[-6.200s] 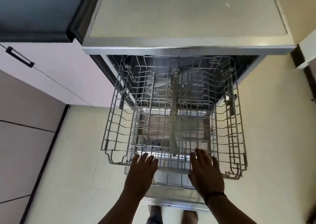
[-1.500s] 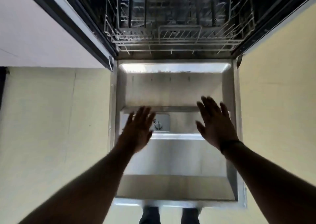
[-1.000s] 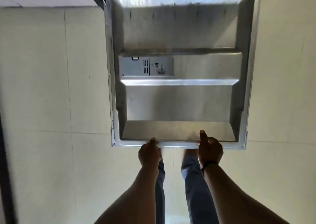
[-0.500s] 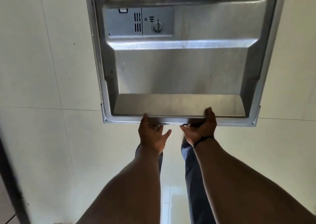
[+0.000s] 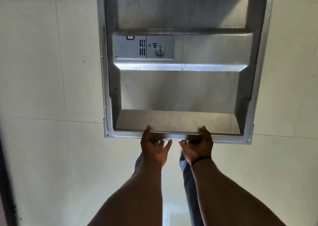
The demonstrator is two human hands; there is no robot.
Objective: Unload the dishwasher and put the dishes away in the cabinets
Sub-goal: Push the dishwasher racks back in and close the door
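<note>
The open dishwasher door (image 5: 180, 91) fills the upper middle of the head view, its steel inner side facing up. A grey detergent dispenser (image 5: 143, 48) with a round knob sits in its upper left part. My left hand (image 5: 154, 147) grips the door's front edge from below, thumb on top of the rim. My right hand (image 5: 197, 146) grips the same edge just to the right, thumb also over the rim. No racks or dishes are in view.
Pale floor tiles (image 5: 51, 139) spread out on both sides of the door. My legs in blue trousers (image 5: 187, 177) stand below the door's edge. A dark vertical strip (image 5: 5, 182) runs along the far left.
Both hands went from hovering over the door to gripping its front edge. The door's edge has come up toward me, and the view has tilted so more of the door shows.
</note>
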